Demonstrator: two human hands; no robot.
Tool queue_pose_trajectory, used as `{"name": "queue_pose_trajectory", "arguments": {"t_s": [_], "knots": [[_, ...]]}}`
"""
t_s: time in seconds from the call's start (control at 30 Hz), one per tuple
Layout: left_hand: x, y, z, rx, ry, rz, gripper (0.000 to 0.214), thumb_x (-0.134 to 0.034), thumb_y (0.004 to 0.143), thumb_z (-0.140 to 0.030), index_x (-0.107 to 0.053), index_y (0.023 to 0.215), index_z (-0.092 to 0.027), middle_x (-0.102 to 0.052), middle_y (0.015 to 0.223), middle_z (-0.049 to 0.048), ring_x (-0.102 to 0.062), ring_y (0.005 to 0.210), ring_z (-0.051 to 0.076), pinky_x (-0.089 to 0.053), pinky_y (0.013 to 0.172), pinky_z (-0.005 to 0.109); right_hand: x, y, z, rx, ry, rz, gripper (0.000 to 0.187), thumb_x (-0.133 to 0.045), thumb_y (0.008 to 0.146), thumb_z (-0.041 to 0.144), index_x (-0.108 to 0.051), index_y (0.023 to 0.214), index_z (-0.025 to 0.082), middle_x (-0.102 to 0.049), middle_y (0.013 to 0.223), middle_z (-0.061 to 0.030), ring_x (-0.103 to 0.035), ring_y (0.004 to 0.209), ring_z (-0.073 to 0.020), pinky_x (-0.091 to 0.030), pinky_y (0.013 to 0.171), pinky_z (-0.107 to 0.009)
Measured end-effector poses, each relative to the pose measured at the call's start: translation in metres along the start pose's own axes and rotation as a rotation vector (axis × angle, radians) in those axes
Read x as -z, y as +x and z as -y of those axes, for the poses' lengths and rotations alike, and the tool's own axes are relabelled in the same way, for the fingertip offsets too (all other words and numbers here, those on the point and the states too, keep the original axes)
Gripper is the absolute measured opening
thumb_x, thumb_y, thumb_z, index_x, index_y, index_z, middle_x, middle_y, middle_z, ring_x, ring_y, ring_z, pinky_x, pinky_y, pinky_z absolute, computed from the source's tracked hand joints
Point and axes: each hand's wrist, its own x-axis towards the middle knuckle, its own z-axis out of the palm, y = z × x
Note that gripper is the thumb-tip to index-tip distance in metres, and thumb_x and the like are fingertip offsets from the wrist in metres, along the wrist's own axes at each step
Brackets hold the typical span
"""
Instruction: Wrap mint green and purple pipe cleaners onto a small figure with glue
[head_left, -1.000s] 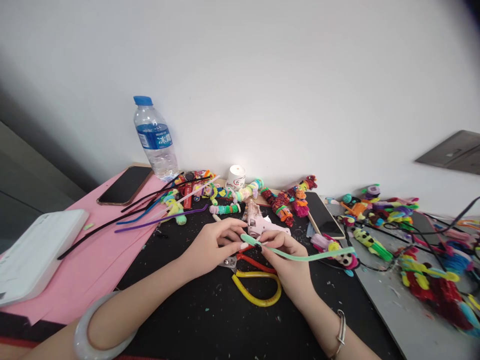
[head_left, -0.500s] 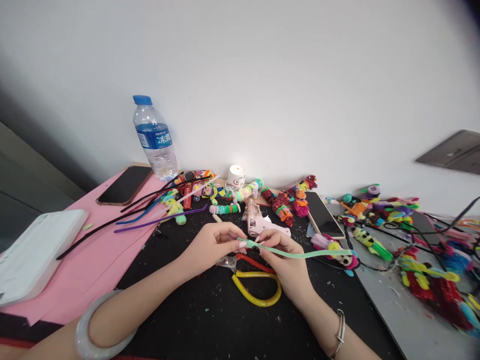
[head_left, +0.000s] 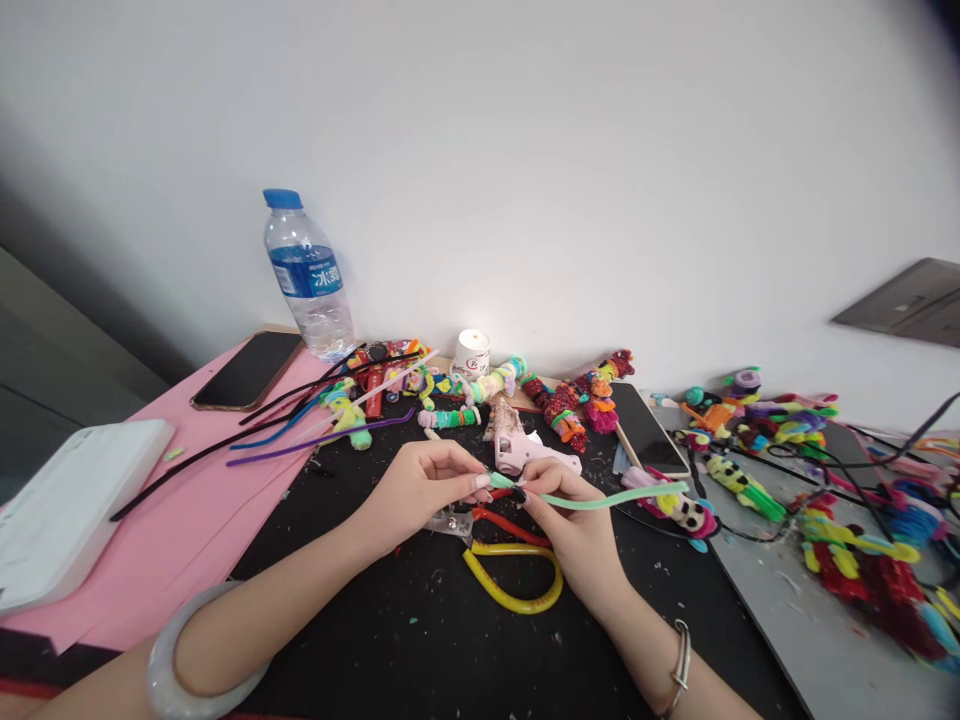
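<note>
My left hand [head_left: 424,490] and my right hand [head_left: 574,525] meet over the black mat [head_left: 390,640], both pinched on one end of a mint-green pipe cleaner [head_left: 600,498]. Its long free end points right, above the mat. A small black piece sits at the pinch point between my fingertips. Under my hands lie pliers with red and yellow handles [head_left: 517,570]. A pink glue gun [head_left: 525,452] rests just behind my fingers.
A water bottle [head_left: 307,275], a lit candle [head_left: 472,352] and a row of pipe-cleaner figures [head_left: 562,405] line the wall. Two phones [head_left: 247,370] [head_left: 649,430] lie flat. Loose pipe cleaners [head_left: 300,425] cross the pink sheet [head_left: 180,510]. A white case [head_left: 67,510] is at left. More figures [head_left: 847,520] crowd the right.
The green pipe cleaner's free end has drawn in leftward and lifted slightly. My fingers have worked closer together at its near end.
</note>
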Motion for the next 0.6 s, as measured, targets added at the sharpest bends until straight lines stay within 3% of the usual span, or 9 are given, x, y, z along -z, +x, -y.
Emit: {"name": "queue_pose_trajectory", "arguments": {"t_s": [0.17,0.37,0.6], "knots": [[-0.0011,0.0002,0.0055,0.02,-0.129,-0.021,0.018,-0.074,0.067,-0.025,-0.065,0.076,-0.013,-0.072,0.07,0.0032,-0.068,0.069,0.016,-0.054,0.071,0.029,0.0006,-0.0015,0.0,0.049,-0.079,0.007,0.013,-0.063,0.076,0.013,-0.061,0.065,0.02,-0.06,0.079,-0.0024,-0.057,0.075,-0.0164,-0.045,0.07,-0.03],[-0.002,-0.0012,0.0089,0.128,-0.233,0.045,0.016,-0.073,0.07,-0.024,-0.064,0.077,-0.012,-0.071,0.07,0.003,-0.067,0.067,0.012,-0.052,0.067,0.022,-0.0002,-0.0038,0.0019,0.135,-0.134,-0.032,0.015,-0.066,0.073,0.009,-0.061,0.064,0.02,-0.063,0.083,-0.0029,-0.06,0.079,-0.0172,-0.046,0.073,-0.03],[-0.0021,-0.0008,0.0075,0.215,-0.341,0.109,0.017,-0.074,0.069,-0.02,-0.061,0.077,-0.012,-0.07,0.069,0.0034,-0.065,0.064,0.01,-0.051,0.063,0.019,0.0006,-0.0052,-0.0013,0.025,0.012,-0.011,0.013,-0.068,0.073,0.013,-0.062,0.064,0.019,-0.068,0.084,-0.0043,-0.063,0.084,-0.0194,-0.048,0.078,-0.034]]}}
